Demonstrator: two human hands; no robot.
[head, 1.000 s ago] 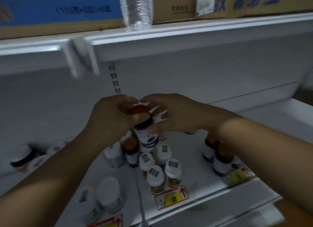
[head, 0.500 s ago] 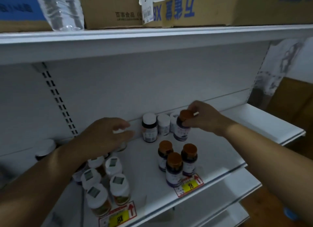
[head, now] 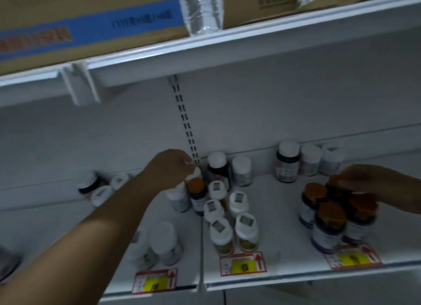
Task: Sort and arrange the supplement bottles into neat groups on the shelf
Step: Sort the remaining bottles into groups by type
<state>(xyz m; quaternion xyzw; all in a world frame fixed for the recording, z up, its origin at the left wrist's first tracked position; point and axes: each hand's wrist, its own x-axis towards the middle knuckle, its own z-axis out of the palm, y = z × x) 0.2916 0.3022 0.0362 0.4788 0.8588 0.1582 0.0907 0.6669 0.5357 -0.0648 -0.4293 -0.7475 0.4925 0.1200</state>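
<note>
On the white shelf (head: 273,213) an orange-capped dark bottle (head: 335,187) stands at the back of a cluster of three alike (head: 330,218) on the right. My right hand (head: 369,181) covers its cap from above, fingers curled around it. My left hand (head: 173,168) reaches to the back middle and pinches the cap of a white-capped bottle (head: 195,172). A lone orange-capped bottle (head: 197,191) stands just in front of that. Several white-capped bottles with sticker tops (head: 238,200) are grouped in the middle.
More white-capped bottles line the back wall (head: 288,159), some lie on their sides at the left (head: 91,185), and two stand front left (head: 164,238). Price tags (head: 242,265) mark the front edge. Above, an upper shelf holds cardboard boxes (head: 91,31) and a water bottle (head: 202,8).
My right hand carried the orange-capped bottle from the back row forward into the orange-capped cluster. My left hand moved back to a white-capped bottle. The view swung left.
</note>
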